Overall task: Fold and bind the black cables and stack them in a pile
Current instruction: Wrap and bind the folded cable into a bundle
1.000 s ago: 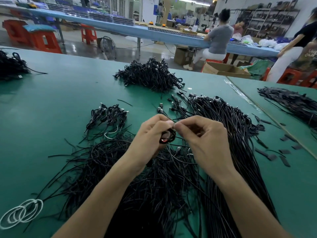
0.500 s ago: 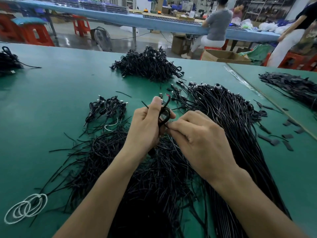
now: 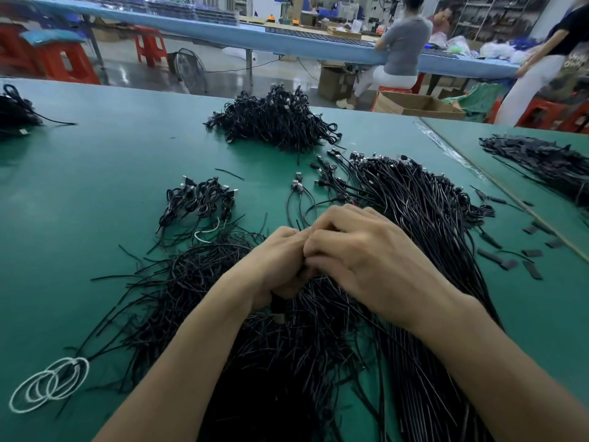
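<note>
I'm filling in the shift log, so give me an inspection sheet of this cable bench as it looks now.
Surface: green table, taped seam at right.
Job's things: big bound pile far centre; small bound group left; loose cables right.
Clutter: white wire rings near left; black tabs right.
Grippers: left hand grips a cable; right hand curled against it, hold hidden.
Cables: tangled black ties under the forearms.
Surroundings: blue bench, seated person, red stools, boxes.

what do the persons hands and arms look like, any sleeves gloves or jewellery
The left hand and right hand are bare: no gloves, rings, watch or bracelet show. The left forearm and right forearm are uncovered too, with no sleeve in view down to the picture's edge.
</note>
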{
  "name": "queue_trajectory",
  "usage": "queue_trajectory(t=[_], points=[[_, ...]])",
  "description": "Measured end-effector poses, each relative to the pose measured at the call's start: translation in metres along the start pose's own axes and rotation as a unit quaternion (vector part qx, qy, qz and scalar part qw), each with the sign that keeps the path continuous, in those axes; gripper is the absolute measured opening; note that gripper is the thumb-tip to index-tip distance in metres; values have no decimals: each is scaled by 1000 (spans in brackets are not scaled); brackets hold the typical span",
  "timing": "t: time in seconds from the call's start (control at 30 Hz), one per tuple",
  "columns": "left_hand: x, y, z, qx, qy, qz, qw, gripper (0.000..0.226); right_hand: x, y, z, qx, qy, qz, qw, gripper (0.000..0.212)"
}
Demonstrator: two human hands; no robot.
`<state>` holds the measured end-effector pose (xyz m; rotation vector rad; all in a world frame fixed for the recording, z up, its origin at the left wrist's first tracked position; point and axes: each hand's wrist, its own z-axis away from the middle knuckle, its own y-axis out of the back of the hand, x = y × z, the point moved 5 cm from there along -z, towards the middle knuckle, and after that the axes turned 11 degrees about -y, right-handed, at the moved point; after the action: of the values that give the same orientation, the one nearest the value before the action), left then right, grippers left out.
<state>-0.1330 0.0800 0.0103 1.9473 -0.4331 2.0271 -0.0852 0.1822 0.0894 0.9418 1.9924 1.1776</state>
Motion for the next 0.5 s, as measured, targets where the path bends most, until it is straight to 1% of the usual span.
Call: queue_trajectory(t=[0.1,0.17,0.23,0.27,0.3,0.37,0.43,0.5], points=[[-1,-3,-1,-36,15,31,999,60,16,-3,4,5,-88,-106,990,5],[-1,-6,0,-84,27,71,994,59,23,-5,7,13,-123,-159,979,2],[1,-9,2,-138,36,92,986,48,30,-5,9,2,-150,-189,971,2],[2,-10,4,-164,33,82,983,41,33,-6,9,-15,-167,-203,965,4],[3,-10,6,-189,20,49,981,33,37,-6,9,-36,-185,-215,958,4],[8,-12,11,-232,-29,-44,971,22,42,-6,9,-69,-211,-227,948,5],[9,-15,13,-256,-54,-92,961,25,42,-5,10,-80,-226,-222,945,8],[6,-17,14,-262,-44,-103,959,28,37,-4,13,-76,-218,-182,956,11]])
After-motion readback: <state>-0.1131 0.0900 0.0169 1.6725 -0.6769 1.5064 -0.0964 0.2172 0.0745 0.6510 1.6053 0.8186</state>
